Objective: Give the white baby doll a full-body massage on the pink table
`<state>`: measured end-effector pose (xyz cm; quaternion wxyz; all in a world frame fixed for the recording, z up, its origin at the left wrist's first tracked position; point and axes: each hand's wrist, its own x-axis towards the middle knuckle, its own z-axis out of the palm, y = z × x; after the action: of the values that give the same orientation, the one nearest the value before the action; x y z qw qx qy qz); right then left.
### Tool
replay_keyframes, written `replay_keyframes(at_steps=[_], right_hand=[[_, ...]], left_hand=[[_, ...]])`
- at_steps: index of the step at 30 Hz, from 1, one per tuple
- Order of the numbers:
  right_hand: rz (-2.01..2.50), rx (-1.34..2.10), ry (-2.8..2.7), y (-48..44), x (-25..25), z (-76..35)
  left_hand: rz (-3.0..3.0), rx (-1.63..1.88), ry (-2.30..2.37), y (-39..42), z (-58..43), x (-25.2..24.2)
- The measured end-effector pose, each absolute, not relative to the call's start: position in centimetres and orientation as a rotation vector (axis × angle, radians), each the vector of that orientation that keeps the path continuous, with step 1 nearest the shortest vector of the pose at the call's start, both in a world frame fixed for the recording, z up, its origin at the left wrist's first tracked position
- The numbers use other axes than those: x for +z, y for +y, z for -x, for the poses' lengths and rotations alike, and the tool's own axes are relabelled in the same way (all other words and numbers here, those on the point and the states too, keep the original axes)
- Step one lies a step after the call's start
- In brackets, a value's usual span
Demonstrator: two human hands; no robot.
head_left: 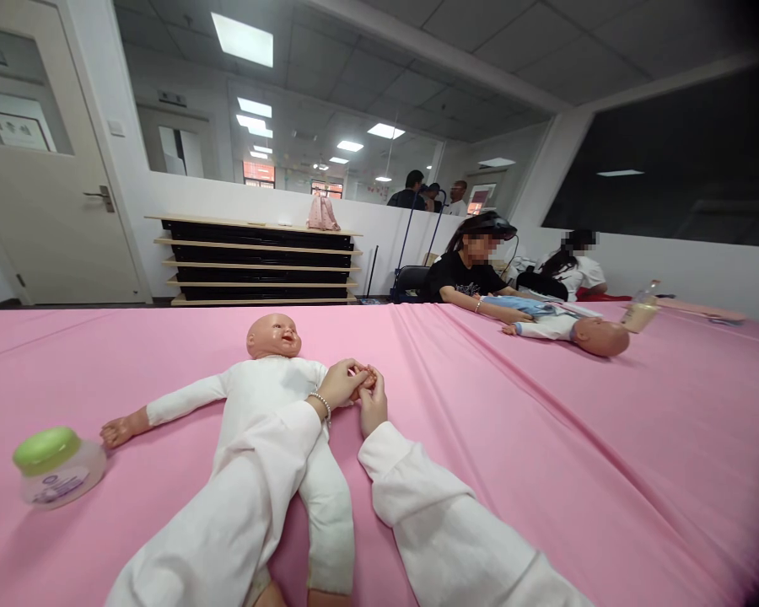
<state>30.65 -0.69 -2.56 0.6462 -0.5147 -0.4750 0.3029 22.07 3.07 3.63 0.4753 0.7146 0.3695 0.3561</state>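
A baby doll (271,384) with a white cloth body lies on its back on the pink sheet (183,337), head at the far end. My left hand (340,384), with a beaded bracelet at the wrist, reaches across the doll and closes around its small hand on the right side. Beside it, my right hand (373,405) pinches the fingers of that same doll hand. Most of the doll's hand is hidden between my fingers. The doll's other arm (186,400) stretches out to the left, its hand beside a green-lidded jar (60,468).
Across the table at right, a person in a black top (461,274) handles another doll (562,329). A bottle of yellowish liquid (641,308) stands near that doll's head. Behind the table are a shelf unit (259,257) with a pink backpack (322,213) and a door (51,185).
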Motion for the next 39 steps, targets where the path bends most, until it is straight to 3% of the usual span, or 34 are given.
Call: replay_keyframes(at_steps=[14, 25, 30, 35, 39], right_hand=[[1.482, 0.553, -0.606, 1.2, -0.7, -34.2], [1.709, 0.286, -0.603, 1.7, -1.9, -35.2], [1.795, 0.229, -0.732, 1.8, -2.1, -35.5], [1.803, 0.151, -0.971, 1.4, -1.9, -34.6], [1.765, 0.105, -1.185, 0.4, -1.4, -33.2]], left_hand=[[-2.004, 0.893, 1.004, 2.9, -21.2, 3.8], [-2.385, 0.826, 1.063, 1.0, -18.4, 6.1], [-2.426, 0.907, 1.186, 1.4, -11.1, 7.0], [-2.468, 0.929, 1.536, 1.6, -0.2, 3.3], [-2.652, 0.736, 1.767, 0.8, 5.8, 0.7]])
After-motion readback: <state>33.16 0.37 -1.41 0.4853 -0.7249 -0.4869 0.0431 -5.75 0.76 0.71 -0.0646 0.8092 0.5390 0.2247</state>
